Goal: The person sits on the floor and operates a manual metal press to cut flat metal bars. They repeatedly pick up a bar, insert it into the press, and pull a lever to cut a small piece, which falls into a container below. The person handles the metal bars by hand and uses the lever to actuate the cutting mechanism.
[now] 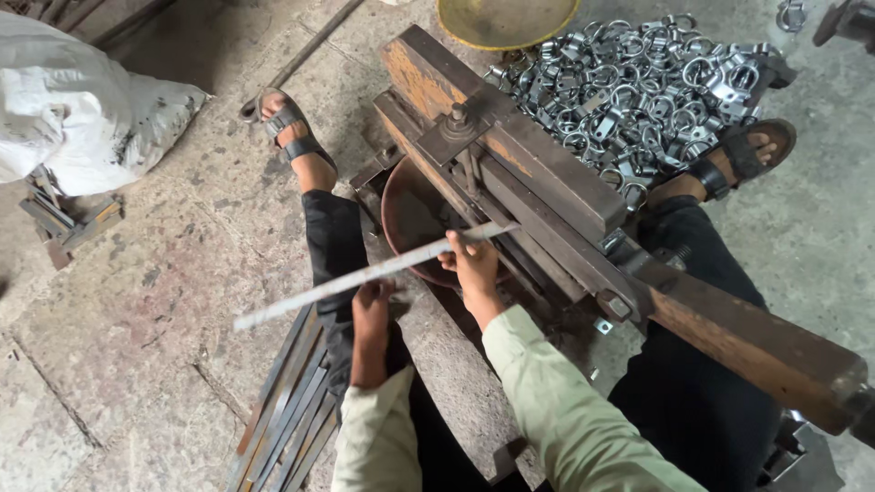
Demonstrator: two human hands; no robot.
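- The right hand (474, 266) is closed around a long flat metal strip (365, 274), pinching it near its far end, where the tip meets the blade of a rusty lever shear (510, 173).
- The left hand (372, 314) sits under the strip's middle, fingers curled up against it from below; a firm grasp cannot be confirmed.
- The strip is thin, pale grey and straight, running from about 8 o'clock of the hands up toward 2 o'clock.
- A brown round pan (410, 219) lies just beyond the hands at 12 o'clock, under the shear.
- A heap of shiny metal rings and clamps (629, 91) spreads at 1 o'clock, beside a sandalled foot (738, 155).
- More flat strips (287, 410) lie stacked at 7 o'clock on the stained concrete floor (137, 319).
- A white sack (73, 109) rests at 10 o'clock.
- The shear's wooden handle (756, 346) runs off at 4 o'clock; a yellow bowl (506, 18) is cut by the top edge.
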